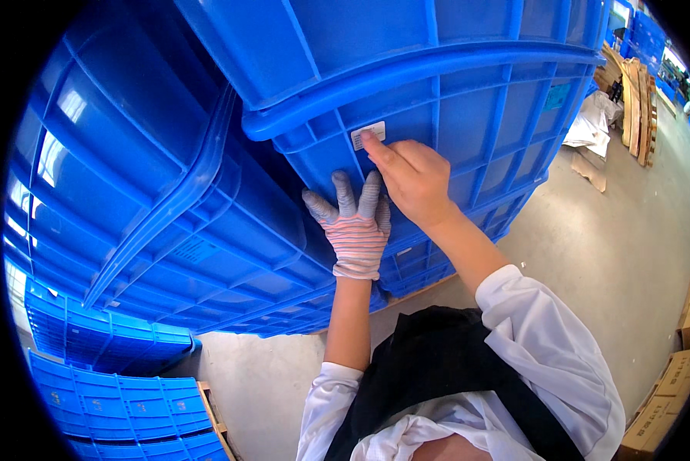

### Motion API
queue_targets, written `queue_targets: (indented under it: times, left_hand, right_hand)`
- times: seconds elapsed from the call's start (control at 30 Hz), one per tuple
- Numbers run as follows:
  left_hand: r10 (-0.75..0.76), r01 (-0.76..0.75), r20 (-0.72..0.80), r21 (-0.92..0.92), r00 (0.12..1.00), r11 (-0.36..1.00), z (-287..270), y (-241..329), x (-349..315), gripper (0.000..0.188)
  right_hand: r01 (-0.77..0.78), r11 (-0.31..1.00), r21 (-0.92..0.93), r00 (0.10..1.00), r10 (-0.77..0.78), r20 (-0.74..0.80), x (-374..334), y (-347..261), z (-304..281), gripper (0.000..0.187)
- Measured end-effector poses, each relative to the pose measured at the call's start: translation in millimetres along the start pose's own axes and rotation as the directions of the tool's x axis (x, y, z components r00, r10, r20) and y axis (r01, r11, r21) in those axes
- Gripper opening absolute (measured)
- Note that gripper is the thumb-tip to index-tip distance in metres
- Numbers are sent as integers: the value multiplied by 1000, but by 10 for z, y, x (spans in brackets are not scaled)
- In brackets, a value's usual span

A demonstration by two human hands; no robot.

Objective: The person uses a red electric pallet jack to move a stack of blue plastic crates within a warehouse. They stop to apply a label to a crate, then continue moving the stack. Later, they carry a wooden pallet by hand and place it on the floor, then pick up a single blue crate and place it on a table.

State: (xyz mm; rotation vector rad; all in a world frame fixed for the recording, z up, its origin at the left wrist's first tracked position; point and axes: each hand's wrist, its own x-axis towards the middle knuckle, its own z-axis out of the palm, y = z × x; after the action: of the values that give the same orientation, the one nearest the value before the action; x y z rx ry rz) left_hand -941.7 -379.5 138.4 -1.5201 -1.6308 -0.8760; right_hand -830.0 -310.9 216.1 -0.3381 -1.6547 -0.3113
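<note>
Label (374, 127): where is it?

On the blue crate (468, 107); the right hand (419, 180) touches it with one fingertip, other fingers curled together.

Left hand (358, 230)?

Gloved, fingers spread against the crate.

The pale grey floor (548, 253) gleams with reflected light (595, 215).

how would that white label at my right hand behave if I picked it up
The white label looks paper-thin, so probably floppy and light. It sits flat on the blue crate, so it may be stuck and could tear.
</note>
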Motion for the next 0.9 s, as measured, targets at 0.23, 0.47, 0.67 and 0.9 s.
queue_targets:
  times: [0.23, 0.47, 0.67, 0.9]
  left_hand:
    - [-13, 13, 22, 5, 1000, 1000, -41, 25, 27, 44]
    - [-28, 26, 58, 32, 998, 999, -14, 20, 3, 42]
    - [-8, 8, 13, 10, 1000, 1000, -34, 9, 37, 43]
    - [-4, 4, -10, -5, 1000, 1000, -30, -4, 33, 43]
  right_hand:
    - [49, 999, -5, 999, -49, -6, -24, 20, -18, 40]
    - [45, 999, -1, 999, -45, -9, 24, 20, -8, 38]
    - [33, 999, 14, 999, -33, -22, 49, 2, -11, 36]
    - [27, 999, 27, 1000, -27, 15, -38, -15, -22, 34]
